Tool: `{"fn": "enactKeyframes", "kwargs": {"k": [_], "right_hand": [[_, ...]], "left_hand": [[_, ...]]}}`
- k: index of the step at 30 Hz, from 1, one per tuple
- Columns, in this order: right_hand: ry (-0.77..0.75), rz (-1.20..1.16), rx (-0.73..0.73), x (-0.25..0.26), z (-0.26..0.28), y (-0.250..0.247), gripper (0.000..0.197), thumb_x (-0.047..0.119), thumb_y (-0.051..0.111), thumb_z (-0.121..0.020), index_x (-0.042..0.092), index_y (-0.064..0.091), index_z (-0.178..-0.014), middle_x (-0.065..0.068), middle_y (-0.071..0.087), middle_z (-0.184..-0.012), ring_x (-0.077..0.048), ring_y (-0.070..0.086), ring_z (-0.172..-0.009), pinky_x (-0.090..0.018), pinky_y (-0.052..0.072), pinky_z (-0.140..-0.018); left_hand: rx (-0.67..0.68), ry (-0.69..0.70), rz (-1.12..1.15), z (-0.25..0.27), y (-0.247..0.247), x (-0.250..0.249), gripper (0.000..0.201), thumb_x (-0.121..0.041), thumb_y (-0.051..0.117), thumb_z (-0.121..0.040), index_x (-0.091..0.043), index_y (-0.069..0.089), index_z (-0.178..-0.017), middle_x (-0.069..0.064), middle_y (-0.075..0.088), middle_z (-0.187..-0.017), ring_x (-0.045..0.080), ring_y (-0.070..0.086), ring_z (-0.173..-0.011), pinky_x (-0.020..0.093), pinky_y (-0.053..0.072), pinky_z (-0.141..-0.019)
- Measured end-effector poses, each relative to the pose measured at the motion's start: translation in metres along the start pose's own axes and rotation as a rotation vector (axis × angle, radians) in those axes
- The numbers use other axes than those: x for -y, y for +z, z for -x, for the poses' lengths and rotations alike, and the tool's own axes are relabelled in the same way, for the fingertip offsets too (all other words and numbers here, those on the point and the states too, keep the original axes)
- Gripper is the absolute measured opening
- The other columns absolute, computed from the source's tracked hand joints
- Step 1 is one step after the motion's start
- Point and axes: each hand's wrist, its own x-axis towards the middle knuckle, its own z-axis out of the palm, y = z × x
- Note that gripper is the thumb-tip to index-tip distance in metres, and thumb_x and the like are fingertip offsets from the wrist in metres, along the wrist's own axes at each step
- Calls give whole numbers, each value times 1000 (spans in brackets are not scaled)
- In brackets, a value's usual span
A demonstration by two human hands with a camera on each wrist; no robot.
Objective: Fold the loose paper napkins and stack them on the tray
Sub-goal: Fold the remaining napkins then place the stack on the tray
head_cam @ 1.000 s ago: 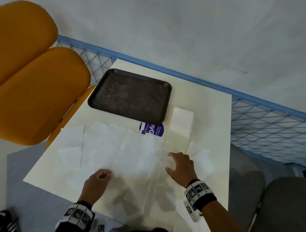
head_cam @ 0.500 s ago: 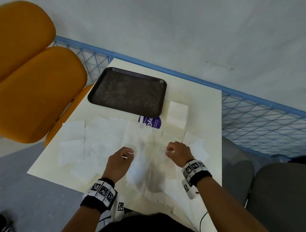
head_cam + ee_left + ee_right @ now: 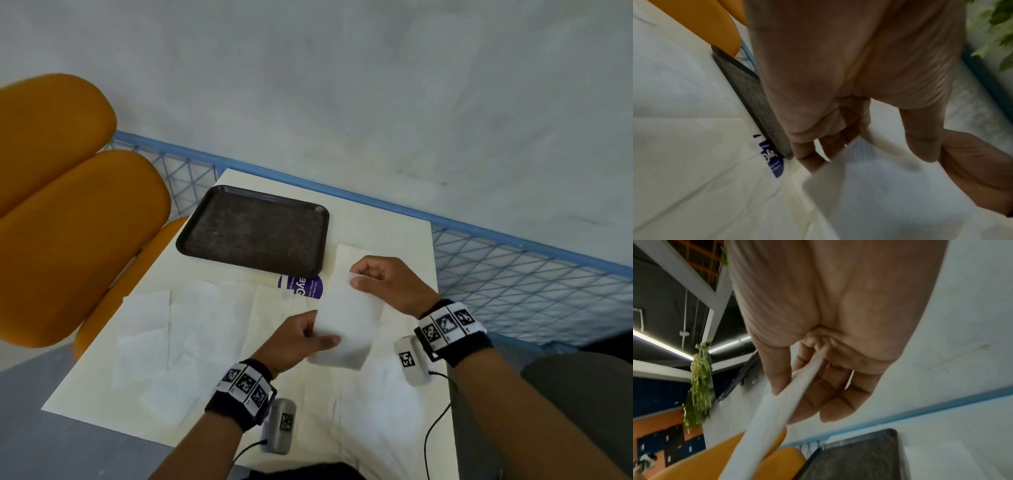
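While lifted clear of the table (image 3: 394, 219), being held between both hands: one white paper napkin (image 3: 346, 318), stretched out roughly flat and slanting from 7 o'clock to 1 o'clock in the head view. Pinching its near lower edge, thumb on top and fingers curled underneath: left hand (image 3: 291, 342), seen in the left wrist view with fingertips (image 3: 812, 160) tucked against the sheet's edge. Gripping the far upper corner, thumb pressing over the top face and fingers wrapping below: right hand (image 3: 387, 284), shown in the right wrist view with the napkin running edge-on between thumb and fingers (image 3: 834, 395). Lying spread and overlapping across the table at 9 o'clock from the held sheet and trailing toward 6 o'clock: loose napkins (image 3: 191, 329), unfolded, creases showing. Sitting on the table at 11 o'clock from the hands, holding nothing: dark tray (image 3: 253, 192). Peeking out from behind the right hand at 12 o'clock, just beside the tray's right edge: small folded napkin (image 3: 346, 253), partly hidden. Showing at the tray's near edge, partly covered: purple round sticker (image 3: 305, 287). Standing off the table at 9 o'clock: orange chair (image 3: 68, 240). Running behind the table: blue wire fence (image 3: 513, 274).
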Motion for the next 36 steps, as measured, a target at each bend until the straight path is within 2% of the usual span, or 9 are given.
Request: {"fn": "enactKeyframes", "kwargs": {"k": [4, 7, 11, 17, 21, 26, 30, 33, 36], "right_hand": [[0, -161, -69, 15, 1, -18, 15, 10, 72, -90, 21, 72, -100, -6, 77, -98, -11, 70, -86, -29, 55, -82], [-44, -112, -154, 16, 3, -22, 26, 12, 73, -89, 28, 68, -110, 3, 74, -108, -8, 68, -100, -30, 53, -90], [-61, -76, -187, 17, 8, -17, 36, 19, 70, -91, 41, 61, -118, 12, 63, -123, -15, 64, -86, -29, 56, -68], [-184, 185, -199, 21, 20, -3, 29, 41, 69, -92, 36, 67, -120, 25, 60, -127, 5, 52, -120, -17, 39, -101], [-189, 178, 13, 21, 32, 15, 18, 36, 71, -91, 31, 71, -108, 16, 71, -109, -1, 63, -105, -13, 46, -92], [-147, 169, -77, 12, 33, 22, 8, 26, 68, -94, 21, 73, -93, 12, 71, -86, -7, 65, -82, -27, 53, -83], [-99, 117, -83, 9, 35, 19, 7, 26, 71, -92, 20, 73, -90, 12, 70, -79, -3, 62, -74, -19, 49, -73], [-91, 88, -44, 7, 36, 15, 6, 25, 70, -92, 21, 74, -92, 16, 70, -80, -1, 64, -76, -17, 50, -75], [-97, 72, -28, 1, 35, 11, 6, 24, 68, -93, 23, 73, -91, 16, 70, -80, -2, 63, -75, -19, 50, -74]], "left_hand": [[-54, 18, 103, 4, 7, -18, 27, -32, 77, -87, -14, 75, -107, 3, 78, -104, 23, 74, -97, 37, 60, -82], [-99, 68, 95, 6, 8, -31, 27, -34, 76, -88, -13, 76, -105, 4, 78, -100, 22, 75, -94, 35, 60, -82], [-158, 105, 99, 9, 7, -42, 22, -36, 72, -90, -17, 75, -102, 0, 78, -96, 14, 74, -88, 26, 59, -75], [-209, 176, 40, 12, 2, -47, 22, -38, 70, -91, -19, 75, -101, -3, 77, -96, 13, 73, -89, 26, 60, -76], [-253, 223, -23, 10, -5, -47, 18, -39, 69, -91, -22, 75, -96, -2, 75, -91, 13, 72, -85, 27, 58, -74], [-329, 232, -230, 7, -10, -47, 15, -44, 65, -92, -32, 62, -101, -13, 64, -92, 11, 64, -85, 9, 50, -62], [-469, 321, -256, 3, -15, -44, 29, -47, 70, -88, -40, 55, -112, -23, 60, -109, 3, 61, -99, 13, 51, -73], [-334, 274, -232, -1, -16, -46, 47, -55, 65, -89, -43, 48, -131, -31, 51, -125, 0, 56, -112, 15, 49, -84], [-252, 244, -239, -5, -9, -52, 18, -44, 64, -94, -37, 64, -110, -15, 68, -107, 13, 66, -98, 18, 57, -73]]}}
